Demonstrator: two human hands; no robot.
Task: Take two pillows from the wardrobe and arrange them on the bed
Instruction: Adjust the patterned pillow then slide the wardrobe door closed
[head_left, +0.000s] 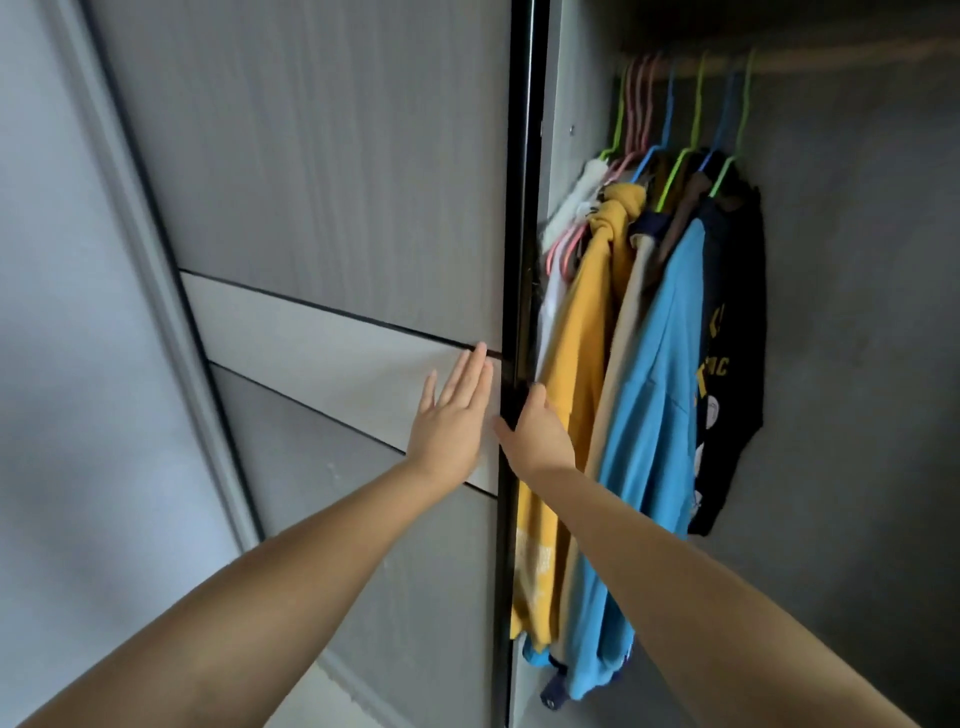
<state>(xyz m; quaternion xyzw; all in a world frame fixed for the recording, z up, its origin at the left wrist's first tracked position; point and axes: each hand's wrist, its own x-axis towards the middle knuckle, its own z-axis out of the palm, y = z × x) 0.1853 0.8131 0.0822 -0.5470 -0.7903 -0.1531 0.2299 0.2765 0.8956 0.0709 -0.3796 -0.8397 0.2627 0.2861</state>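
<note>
Left hand (453, 415): flat, fingers spread, palm pressed on the pale band of the sliding door (322, 218).
Right hand (537, 434): grip clenched around the door's black edge (519, 208).
Wardrobe (857, 312): open beside the right hand; grey matte walls.
Clothes (649, 389): soft, on thin coloured hangers.

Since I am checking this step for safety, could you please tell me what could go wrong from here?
1. The right hand curls round the black edge of the door, beside the clothes; fingers could get pinched if the door slides.
2. The left hand lies flat on the door with no grip, so it may slip.
3. No pillows are in view; the clothes may hide them.
</note>
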